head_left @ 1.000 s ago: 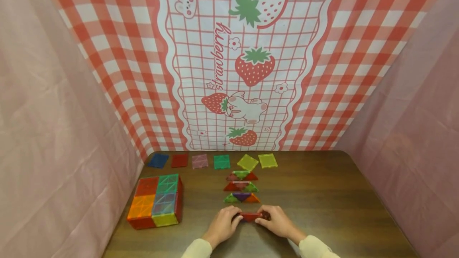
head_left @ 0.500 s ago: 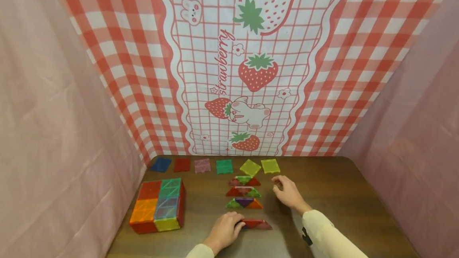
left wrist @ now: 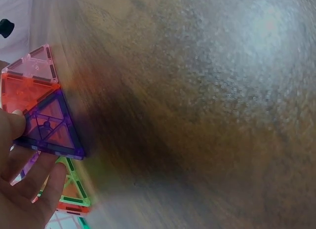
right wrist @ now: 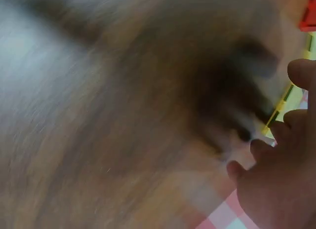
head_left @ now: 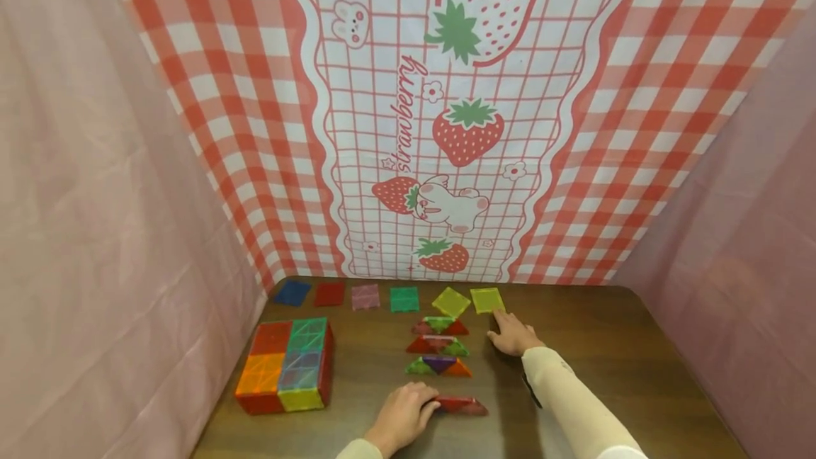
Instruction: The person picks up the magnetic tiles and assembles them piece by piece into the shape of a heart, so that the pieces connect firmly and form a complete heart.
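My left hand [head_left: 403, 416] pinches the left end of a standing strip of magnetic triangle tiles [head_left: 464, 406] near the front of the table. In the left wrist view, the thumb presses on a purple triangle tile [left wrist: 59, 123]; a red triangle tile [left wrist: 27, 93] and a pink one [left wrist: 37, 66] continue the strip. Farther back, my right hand [head_left: 513, 335] reaches forward with fingers extended, fingertips right at the near edge of a yellow square tile [head_left: 487, 300]. Nothing shows in its grasp; the right wrist view has this hand [right wrist: 281, 184] at its right edge.
Three similar triangle strips [head_left: 438, 366] stand in rows beyond the left hand. Along the back lie more square tiles: blue [head_left: 293, 293], red [head_left: 329, 295], pink [head_left: 366, 297], green [head_left: 404, 299] and a second yellow [head_left: 451, 302]. A multicoloured tile box [head_left: 285, 367] stands at left.
Both hands were on the front strip; my right hand has let go and moved forward to the yellow square tile. My left hand has kept its hold on the strip.
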### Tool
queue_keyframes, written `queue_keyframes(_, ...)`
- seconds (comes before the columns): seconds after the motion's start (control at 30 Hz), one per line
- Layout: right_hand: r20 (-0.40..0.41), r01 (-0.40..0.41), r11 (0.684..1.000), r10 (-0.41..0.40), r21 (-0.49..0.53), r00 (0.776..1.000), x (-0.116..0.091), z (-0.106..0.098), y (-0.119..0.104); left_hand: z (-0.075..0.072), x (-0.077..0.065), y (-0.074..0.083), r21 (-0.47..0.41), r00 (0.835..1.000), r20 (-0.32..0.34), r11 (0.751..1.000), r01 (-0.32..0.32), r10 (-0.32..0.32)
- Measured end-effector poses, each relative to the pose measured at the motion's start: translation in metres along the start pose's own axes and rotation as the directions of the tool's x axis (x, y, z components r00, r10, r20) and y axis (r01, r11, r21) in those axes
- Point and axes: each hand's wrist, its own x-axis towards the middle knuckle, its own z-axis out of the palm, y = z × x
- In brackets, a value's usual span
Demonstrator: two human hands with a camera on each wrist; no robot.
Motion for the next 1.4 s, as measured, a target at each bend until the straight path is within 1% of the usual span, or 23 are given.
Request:
queue_keyframes(0.1,-0.063,0.017,0.991,-0.025,-0.132,0.998,-0.008,0.001,0.002,0.002,-0.002,0.001,-0.01,1.0,-0.004,1.0,0.004,-0.004)
queue_keyframes(0.17,-0.112,0.008,0.977,-0.033,-0.214,0.993,-0.011,0.0,0.003,0.002,-0.002,0.001,-0.011,1.0,-0.007,1.0,0.011,-0.011)
queue_keyframes(0.23,-0.151,-0.014,0.965,-0.027,-0.263,0.988,-0.013,-0.001,0.007,0.002,-0.001,0.0,-0.01,1.0,-0.006,1.0,0.016,-0.016)
queue_keyframes(0.3,-0.202,-0.047,0.967,-0.004,-0.25,0.979,-0.014,0.001,0.012,0.002,0.0,0.0,-0.009,1.0,-0.004,1.0,0.021,-0.021)
queue_keyframes(0.37,-0.268,-0.079,0.974,0.021,-0.21,0.963,-0.016,0.006,0.019,0.001,0.0,0.001,-0.014,1.0,0.003,1.0,0.026,-0.026)
queue_keyframes(0.43,-0.316,-0.11,0.979,0.051,-0.172,0.947,-0.017,0.011,0.024,0.001,0.0,0.002,-0.013,1.0,0.005,1.0,0.028,-0.028)
queue_keyframes(0.53,-0.369,-0.142,0.983,0.09,-0.117,0.925,-0.018,0.017,0.027,0.0,0.0,0.002,-0.011,1.0,0.01,1.0,0.029,-0.029)
queue_keyframes(0.67,-0.407,-0.156,0.986,0.123,-0.05,0.905,-0.017,0.017,0.024,0.001,0.0,0.002,-0.008,0.999,0.017,0.999,0.033,-0.033)
queue_keyframes(0.73,-0.407,-0.167,0.986,0.152,-0.001,0.901,-0.017,0.015,0.021,0.002,0.0,0.002,-0.01,0.999,0.017,0.999,0.03,-0.03)
queue_keyframes(0.87,-0.355,-0.199,0.978,0.209,0.065,0.911,-0.016,0.006,0.018,0.002,0.0,0.001,-0.021,1.0,0.016,0.999,0.027,-0.027)
queue_keyframes(1.0,-0.269,-0.231,0.971,0.238,0.057,0.933,-0.014,-0.007,0.014,0.001,0.003,0.0,-0.017,0.999,0.014,0.999,0.05,-0.05)
queue_keyframes(1.1,-0.199,-0.259,0.964,0.265,0.054,0.944,-0.016,-0.013,0.01,0.001,0.004,-0.001,-0.019,0.998,0.021,0.998,0.063,-0.062)
queue_keyframes(1.17,-0.171,-0.26,0.964,0.266,0.055,0.949,-0.019,-0.014,0.008,0.001,0.003,0.0,-0.026,0.997,0.032,0.997,0.066,-0.065)
queue_keyframes(1.23,-0.176,-0.245,0.968,0.252,0.061,0.952,-0.023,-0.011,0.009,0.002,0.002,0.001,-0.033,0.997,0.039,0.997,0.068,-0.067)
queue_keyframes(1.4,-0.2,-0.16,0.984,0.173,0.08,0.965,-0.032,-0.008,0.011,0.001,0.002,0.003,-0.036,0.996,0.041,0.996,0.08,-0.078)
